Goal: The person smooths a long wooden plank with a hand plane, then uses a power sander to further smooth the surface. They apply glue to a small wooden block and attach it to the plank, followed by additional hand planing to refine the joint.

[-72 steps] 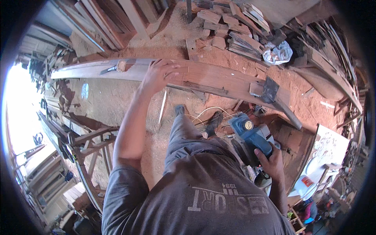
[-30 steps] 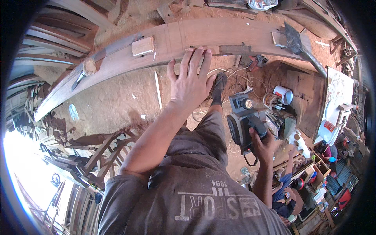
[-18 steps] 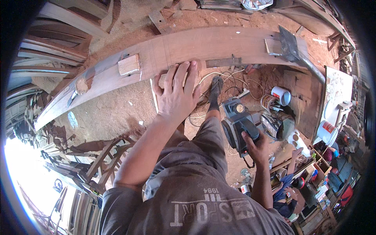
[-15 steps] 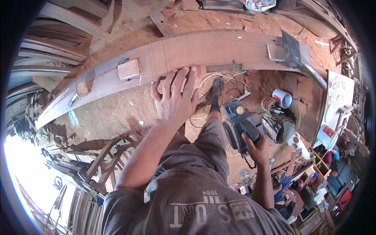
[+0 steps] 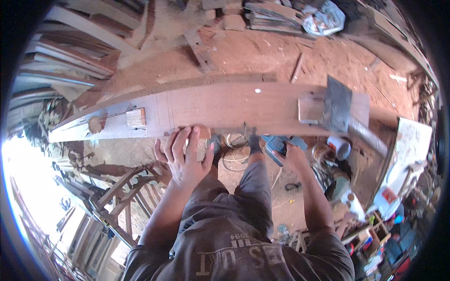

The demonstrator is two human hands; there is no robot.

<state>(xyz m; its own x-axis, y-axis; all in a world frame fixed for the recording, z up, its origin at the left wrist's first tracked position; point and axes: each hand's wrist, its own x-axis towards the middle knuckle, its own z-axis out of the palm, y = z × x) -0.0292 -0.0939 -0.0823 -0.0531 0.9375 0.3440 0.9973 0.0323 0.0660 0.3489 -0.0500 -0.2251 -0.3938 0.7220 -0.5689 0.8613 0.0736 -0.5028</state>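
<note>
Head view: my open left hand (image 5: 182,157) meets the plank (image 5: 211,107)'s near edge, right hand (image 5: 293,157) gripping a blue power tool (image 5: 274,144) beside it; lines (image 5: 172,107) marked, remainder unclear.

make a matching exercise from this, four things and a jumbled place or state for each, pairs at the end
1. left hand
2. right hand
3. small wood block
4. crumpled plastic bag

A. beside stacked wood scraps
B. lying on the plank
C. gripping the blue power tool
D. at the plank's near edge

Pairs: 1-D, 2-C, 3-B, 4-A
</note>
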